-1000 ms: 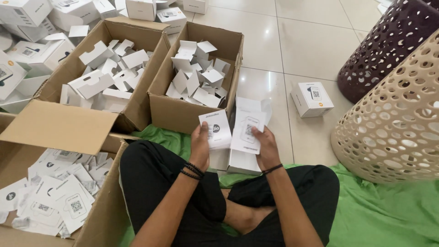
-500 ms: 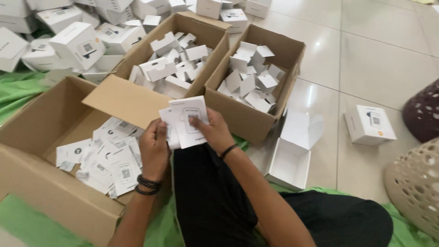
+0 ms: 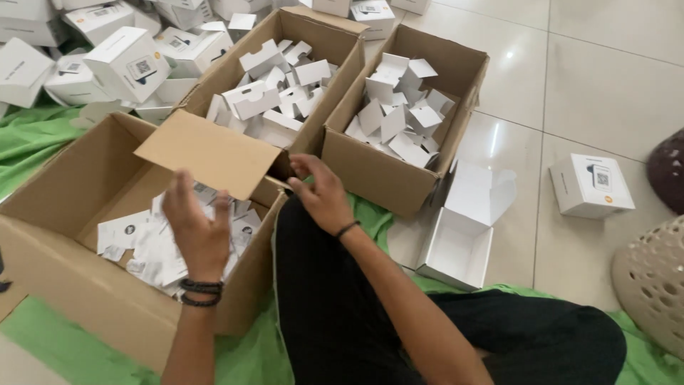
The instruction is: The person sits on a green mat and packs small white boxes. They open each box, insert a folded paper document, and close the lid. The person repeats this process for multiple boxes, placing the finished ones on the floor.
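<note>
The left hand (image 3: 196, 228) hovers with fingers spread over the white leaflets (image 3: 153, 246) lying in the open cardboard box (image 3: 78, 285) on the floor, while the right hand (image 3: 320, 194), loosely curled and empty, rests at that box's near corner.

Left hand (image 3: 194, 228) spread, palm down, right hand (image 3: 322, 194) loosely curled, grip empty

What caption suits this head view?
Left hand over leaflets in a cardboard box; right hand empty at its flap.
</note>
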